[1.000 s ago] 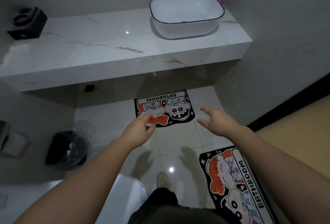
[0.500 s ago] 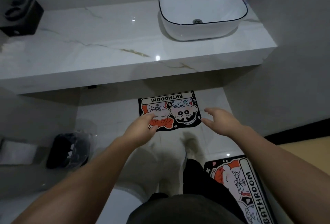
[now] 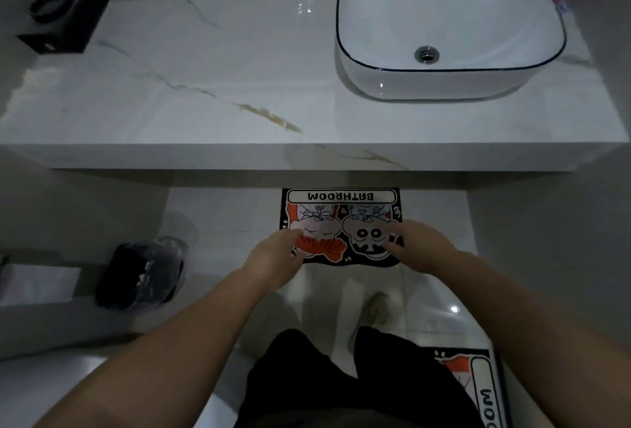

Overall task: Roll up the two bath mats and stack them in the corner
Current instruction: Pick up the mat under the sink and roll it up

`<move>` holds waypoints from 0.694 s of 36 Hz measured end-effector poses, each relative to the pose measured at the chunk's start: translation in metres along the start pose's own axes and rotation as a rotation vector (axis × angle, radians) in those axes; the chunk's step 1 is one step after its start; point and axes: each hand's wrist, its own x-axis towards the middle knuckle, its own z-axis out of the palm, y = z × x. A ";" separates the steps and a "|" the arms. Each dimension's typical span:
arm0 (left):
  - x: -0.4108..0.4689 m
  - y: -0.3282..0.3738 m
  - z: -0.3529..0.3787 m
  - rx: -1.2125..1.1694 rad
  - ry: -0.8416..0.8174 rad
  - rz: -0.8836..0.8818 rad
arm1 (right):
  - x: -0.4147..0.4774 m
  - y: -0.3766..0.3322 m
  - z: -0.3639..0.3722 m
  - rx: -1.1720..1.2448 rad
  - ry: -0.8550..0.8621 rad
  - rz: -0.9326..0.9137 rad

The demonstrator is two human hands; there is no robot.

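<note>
A black cartoon bath mat (image 3: 341,212) marked BATHROOM lies flat on the floor under the marble counter. My left hand (image 3: 276,253) hovers over its near left corner with fingers apart. My right hand (image 3: 420,245) is over its near right corner, fingers spread and empty. Whether the fingertips touch the mat I cannot tell. A second bath mat (image 3: 478,386) with the same print lies flat at the lower right, partly hidden by my leg and right arm.
The marble counter (image 3: 239,86) overhangs the far mat and carries a white basin (image 3: 444,28) and a black box (image 3: 65,14). A black bin (image 3: 143,274) with a liner stands on the floor at left. My shoe (image 3: 375,311) is on the tiles between the mats.
I have stepped closer to the counter and both hands have moved forward and down to the near edge of the far mat. The second mat has slid towards the lower right corner of view.
</note>
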 end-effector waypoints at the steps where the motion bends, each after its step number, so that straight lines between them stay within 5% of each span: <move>1: 0.005 0.000 0.002 -0.010 0.005 0.015 | 0.007 0.001 0.000 -0.004 -0.016 -0.018; 12: 0.092 -0.041 0.036 -0.021 -0.004 0.136 | 0.100 0.017 0.045 0.026 -0.094 0.026; 25: 0.256 -0.126 0.197 0.137 -0.072 0.215 | 0.253 0.112 0.197 -0.050 -0.167 0.131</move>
